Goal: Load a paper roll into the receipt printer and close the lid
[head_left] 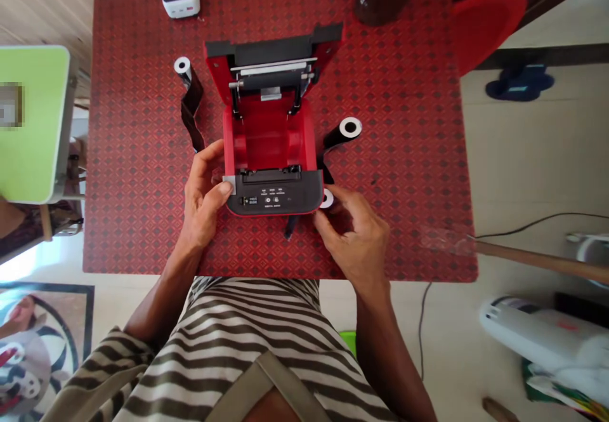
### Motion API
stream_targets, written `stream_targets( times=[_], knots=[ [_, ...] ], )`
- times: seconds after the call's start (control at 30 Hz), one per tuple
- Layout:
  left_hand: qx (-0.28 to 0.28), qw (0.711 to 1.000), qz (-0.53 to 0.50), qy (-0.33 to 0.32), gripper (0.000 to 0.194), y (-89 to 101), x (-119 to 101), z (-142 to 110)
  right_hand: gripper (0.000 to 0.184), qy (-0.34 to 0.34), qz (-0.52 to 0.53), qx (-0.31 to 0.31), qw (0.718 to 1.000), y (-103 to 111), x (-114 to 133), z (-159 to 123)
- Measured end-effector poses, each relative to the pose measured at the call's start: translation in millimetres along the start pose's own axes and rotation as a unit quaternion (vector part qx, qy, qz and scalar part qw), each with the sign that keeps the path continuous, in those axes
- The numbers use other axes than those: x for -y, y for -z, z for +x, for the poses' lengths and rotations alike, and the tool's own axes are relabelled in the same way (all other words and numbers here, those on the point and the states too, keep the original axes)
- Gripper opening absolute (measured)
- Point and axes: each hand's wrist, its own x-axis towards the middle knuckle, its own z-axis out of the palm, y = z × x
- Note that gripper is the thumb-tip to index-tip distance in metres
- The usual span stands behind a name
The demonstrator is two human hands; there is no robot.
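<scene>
Our left hand (198, 205) pinches the open printer (267, 138) near the tabletop's (409, 155) front edge; our right hand (362, 239) curls around a roll (328, 199), grip unclear. Looks light, rigid: we'd hold its base sides.

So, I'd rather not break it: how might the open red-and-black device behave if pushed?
The device is probably stiff, given its boxy shell. Its raised lid could wobble or drop if jolted. The hollow bay suggests it's light for its size.
</scene>
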Motion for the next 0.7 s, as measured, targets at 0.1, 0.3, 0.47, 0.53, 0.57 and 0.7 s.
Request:
stream_targets(
  times=[0.1,0.3,0.47,0.53,0.57,0.7],
  knots=[
    [-0.002,1.000,-0.010,-0.026,0.073,-0.7,1,1,0.044,0.022,0.000,0.010,1.000,1,-1,-3],
    [-0.009,0.998,-0.062,-0.031,0.076,-5.6,-4,5,0.042,0.005,-0.078,0.010,0.997,48,19,-17],
    [-0.021,0.998,-0.061,-0.016,0.075,-7.9,-6,4,0.007,-0.113,-0.056,-0.043,0.991,79,9,8],
    [-0.020,0.998,-0.064,-0.017,0.075,-8.3,-6,4,0.009,-0.135,-0.036,-0.085,0.987,72,-15,30],
    [-0.017,0.997,-0.067,-0.018,0.075,-8.3,-6,4,0.011,-0.145,-0.018,-0.075,0.986,66,-30,43],
    [-0.009,0.998,-0.066,-0.017,0.076,-7.3,-7,2,0.038,-0.125,0.031,0.036,0.991,31,-79,86]
  ],
)
